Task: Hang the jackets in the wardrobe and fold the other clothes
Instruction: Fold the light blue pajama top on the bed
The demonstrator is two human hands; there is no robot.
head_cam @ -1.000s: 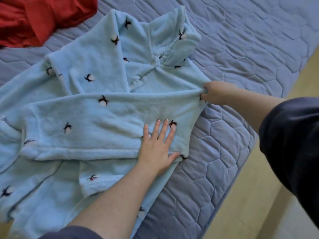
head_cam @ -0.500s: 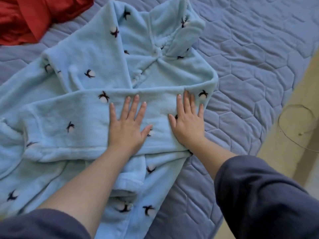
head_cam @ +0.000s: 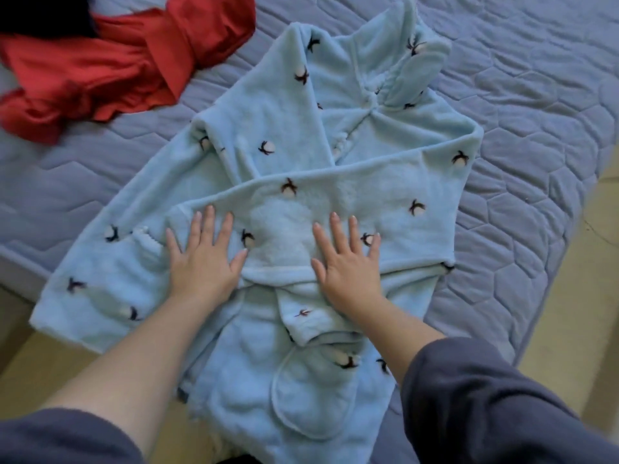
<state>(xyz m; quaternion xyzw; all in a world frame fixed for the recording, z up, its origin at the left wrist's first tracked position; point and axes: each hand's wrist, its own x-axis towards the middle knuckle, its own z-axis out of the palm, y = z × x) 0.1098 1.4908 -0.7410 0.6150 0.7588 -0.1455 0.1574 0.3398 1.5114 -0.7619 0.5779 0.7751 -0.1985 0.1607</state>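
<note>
A light blue fleece robe [head_cam: 335, 135] with small dark-and-white motifs lies spread on the bed, its sleeves folded across its body and its hood at the far end. My left hand [head_cam: 201, 256] presses flat on the folded sleeve, fingers straight and spread. My right hand [head_cam: 348, 262] presses flat beside it, to the right, on the same folded band. The robe's lower part hangs over the bed's near edge toward me.
A crumpled red garment [head_cam: 110, 65] lies at the far left of the quilted blue-grey mattress [head_cam: 522, 95]. Something dark [head_cam: 40, 15] sits behind it in the corner. The bed's edge runs along the right, with beige floor [head_cam: 596, 296] beyond.
Half a second ago both hands lay closer together near the robe's right edge; now they have slid leftward and apart. A second ago my right hand pinched the robe's right edge.
</note>
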